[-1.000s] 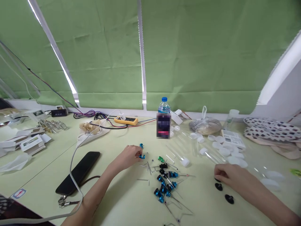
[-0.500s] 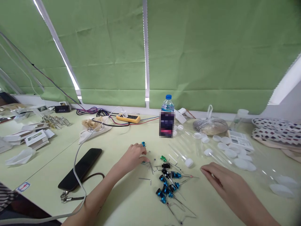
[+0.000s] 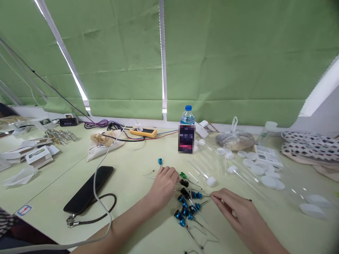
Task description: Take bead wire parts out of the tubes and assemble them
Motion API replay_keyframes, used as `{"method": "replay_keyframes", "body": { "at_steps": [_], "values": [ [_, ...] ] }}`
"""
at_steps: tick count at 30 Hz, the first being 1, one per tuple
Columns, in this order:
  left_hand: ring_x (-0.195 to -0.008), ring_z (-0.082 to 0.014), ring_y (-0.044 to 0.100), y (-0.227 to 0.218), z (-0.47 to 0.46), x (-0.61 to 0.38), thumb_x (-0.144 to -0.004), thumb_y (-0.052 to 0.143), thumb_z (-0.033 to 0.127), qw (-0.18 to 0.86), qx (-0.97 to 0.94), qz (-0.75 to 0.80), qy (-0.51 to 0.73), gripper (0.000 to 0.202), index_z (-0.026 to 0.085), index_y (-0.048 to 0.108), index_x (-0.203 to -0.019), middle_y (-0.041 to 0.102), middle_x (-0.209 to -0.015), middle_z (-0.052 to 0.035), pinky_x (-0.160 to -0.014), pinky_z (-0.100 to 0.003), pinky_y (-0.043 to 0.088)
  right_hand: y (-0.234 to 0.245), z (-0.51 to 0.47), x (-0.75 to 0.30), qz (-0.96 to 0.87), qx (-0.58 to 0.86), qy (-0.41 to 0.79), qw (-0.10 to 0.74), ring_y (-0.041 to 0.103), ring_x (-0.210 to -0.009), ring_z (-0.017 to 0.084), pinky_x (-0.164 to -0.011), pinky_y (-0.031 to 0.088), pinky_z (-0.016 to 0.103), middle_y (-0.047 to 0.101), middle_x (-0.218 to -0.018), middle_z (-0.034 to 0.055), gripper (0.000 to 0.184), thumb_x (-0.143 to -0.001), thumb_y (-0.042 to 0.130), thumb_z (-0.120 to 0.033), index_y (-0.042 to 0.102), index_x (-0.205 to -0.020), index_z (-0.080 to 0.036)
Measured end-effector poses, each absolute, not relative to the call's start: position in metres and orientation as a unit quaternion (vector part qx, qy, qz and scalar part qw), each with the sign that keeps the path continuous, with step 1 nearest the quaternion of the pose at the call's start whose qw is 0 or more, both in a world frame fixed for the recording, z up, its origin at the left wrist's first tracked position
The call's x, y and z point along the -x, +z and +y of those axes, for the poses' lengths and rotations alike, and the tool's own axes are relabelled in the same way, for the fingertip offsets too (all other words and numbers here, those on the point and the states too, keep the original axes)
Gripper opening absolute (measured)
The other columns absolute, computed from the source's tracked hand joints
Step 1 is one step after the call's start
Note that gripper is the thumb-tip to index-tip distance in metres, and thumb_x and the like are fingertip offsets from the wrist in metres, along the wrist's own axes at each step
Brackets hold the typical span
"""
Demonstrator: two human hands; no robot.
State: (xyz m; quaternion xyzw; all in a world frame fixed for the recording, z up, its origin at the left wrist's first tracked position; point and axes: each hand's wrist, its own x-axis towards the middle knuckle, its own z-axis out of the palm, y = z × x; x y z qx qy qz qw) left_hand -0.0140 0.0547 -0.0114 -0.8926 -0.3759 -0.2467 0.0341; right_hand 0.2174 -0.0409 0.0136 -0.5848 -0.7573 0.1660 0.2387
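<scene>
Left hand [image 3: 162, 185]: knuckles up, fingers curled down onto the table [image 3: 137, 225], in front of the water bottle [image 3: 188, 116] and a little to its left. Fingertips [image 3: 174, 175] sit at the edge of the heap of blue-knobbed pins [image 3: 185, 209]. Cannot tell whether they pinch anything.

Right hand [image 3: 235, 211]: in front of the bottle and to its right, fingers stretched out flat, nothing gripped; fingertips [image 3: 215, 197] meet the end of a thin wire sticking out of the heap.

Change over the last half second:
- The left hand has slid from the bottle's left toward the heap. It uncovered a wire pin [image 3: 148, 174] that now lies alone.
- The right hand has come in from farther right of the bottle and reached the heap.
- The heap itself has not moved.

Around the heap, all in front of the bottle:
- green knob [image 3: 182, 174] and black knob [image 3: 184, 183], just beside the left fingertips
- lone blue knob [image 3: 160, 161], nearer the bottle

Farther out:
- Left of the bottle: black phone [image 3: 88, 188] with strap, white cable [image 3: 99, 165] across it, yellow power strip [image 3: 143, 131].
- Right of the bottle: white caps [image 3: 254, 170], printed card [image 3: 267, 156].

Writing:
- The bottle's label is blurred out.
- The card's print is too small to read.
</scene>
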Motion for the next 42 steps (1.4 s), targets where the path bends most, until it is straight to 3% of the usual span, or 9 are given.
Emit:
{"method": "replay_keyframes", "body": {
  "at_steps": [7, 11, 16, 22, 28, 32, 37, 39, 42],
  "values": [
    [-0.075, -0.0148, 0.050, 0.008, 0.014, 0.007, -0.089, 0.046, 0.007, 0.084, 0.880, -0.241, -0.401, 0.012, 0.014, 0.054, -0.084, 0.061, -0.079, -0.0033, -0.075, -0.034, 0.034, 0.011, -0.044, -0.196, -0.580, 0.548, 0.494, 0.346, 0.039, -0.046, 0.009, -0.044, 0.028, 0.023, 0.059, -0.065, 0.0012, 0.050, -0.093, 0.029, -0.058, 0.056, -0.079, -0.018],
    [-0.071, -0.0146, 0.052, 0.013, 0.001, 0.003, -0.087, 0.044, 0.004, 0.119, 0.892, -0.234, -0.369, 0.016, 0.014, 0.056, -0.084, 0.062, -0.077, -0.0030, -0.076, -0.037, 0.032, 0.003, -0.041, -0.183, -0.515, 0.499, 0.595, 0.363, 0.030, -0.039, 0.005, -0.039, 0.018, 0.020, 0.050, -0.051, -0.0046, 0.049, -0.086, 0.044, -0.062, 0.047, -0.065, -0.018],
    [-0.076, -0.0181, 0.058, 0.014, -0.005, 0.000, -0.087, 0.050, 0.013, 0.209, 0.898, -0.195, -0.335, 0.015, 0.011, 0.060, -0.099, 0.063, -0.078, -0.0045, -0.076, -0.040, 0.032, -0.001, -0.041, -0.180, -0.501, 0.495, 0.601, 0.377, 0.018, -0.035, 0.003, -0.037, 0.011, 0.021, 0.039, -0.045, -0.0078, 0.053, -0.079, 0.049, -0.065, 0.036, -0.054, -0.021],
    [-0.062, -0.0160, 0.049, 0.010, -0.012, -0.005, -0.088, 0.046, 0.010, 0.239, 0.901, -0.170, -0.319, 0.018, 0.006, 0.060, -0.098, 0.060, -0.068, -0.0043, -0.066, -0.037, 0.030, 0.003, -0.049, -0.176, -0.529, 0.484, 0.578, 0.390, 0.025, -0.044, 0.007, -0.043, 0.016, 0.024, 0.034, -0.047, -0.0059, 0.056, -0.084, 0.045, -0.063, 0.034, -0.049, -0.020],
    [-0.060, -0.0133, 0.049, 0.007, -0.005, -0.006, -0.094, 0.044, 0.015, 0.027, 0.917, -0.216, -0.333, 0.014, 0.014, 0.055, -0.087, 0.060, -0.065, 0.0001, -0.065, -0.031, 0.027, 0.019, -0.057, -0.180, -0.631, 0.510, 0.451, 0.372, 0.035, -0.059, 0.013, -0.054, 0.030, 0.024, 0.035, -0.063, -0.0042, 0.040, -0.088, 0.044, -0.055, 0.045, -0.067, -0.021],
    [-0.060, -0.0135, 0.048, 0.013, -0.004, -0.002, -0.093, 0.049, 0.016, 0.087, 0.914, -0.193, -0.345, 0.009, 0.012, 0.057, -0.094, 0.060, -0.065, 0.0004, -0.064, -0.032, 0.025, 0.029, -0.062, -0.181, -0.634, 0.542, 0.413, 0.365, 0.047, -0.068, 0.017, -0.060, 0.039, 0.025, 0.047, -0.073, -0.0019, 0.030, -0.088, 0.046, -0.052, 0.053, -0.097, -0.025],
    [-0.058, -0.0133, 0.043, 0.014, -0.010, -0.001, -0.087, 0.056, 0.015, 0.200, 0.911, -0.157, -0.326, 0.008, 0.011, 0.061, -0.092, 0.058, -0.062, -0.0007, -0.063, -0.033, 0.023, 0.028, -0.061, -0.178, -0.644, 0.536, 0.411, 0.359, 0.043, -0.057, 0.014, -0.056, 0.035, 0.025, 0.043, -0.058, -0.0026, 0.045, -0.095, 0.033, -0.045, 0.041, -0.059, -0.021],
    [-0.059, -0.0134, 0.044, 0.014, -0.011, -0.001, -0.087, 0.057, 0.016, 0.224, 0.907, -0.156, -0.322, 0.010, 0.010, 0.062, -0.093, 0.059, -0.065, -0.0015, -0.063, -0.034, 0.024, 0.025, -0.060, -0.181, -0.654, 0.529, 0.408, 0.355, 0.047, -0.062, 0.016, -0.059, 0.038, 0.025, 0.050, -0.064, -0.0013, 0.039, -0.095, 0.036, -0.043, 0.049, -0.065, -0.021],
    [-0.061, -0.0144, 0.047, 0.015, -0.012, 0.000, -0.086, 0.056, 0.015, 0.247, 0.902, -0.151, -0.320, 0.013, 0.009, 0.062, -0.095, 0.060, -0.068, -0.0026, -0.063, -0.035, 0.027, 0.021, -0.057, -0.188, -0.651, 0.517, 0.421, 0.362, 0.054, -0.076, 0.019, -0.068, 0.043, 0.027, 0.060, -0.085, 0.0022, 0.024, -0.087, 0.052, -0.044, 0.059, -0.097, -0.023]
  ]
}}
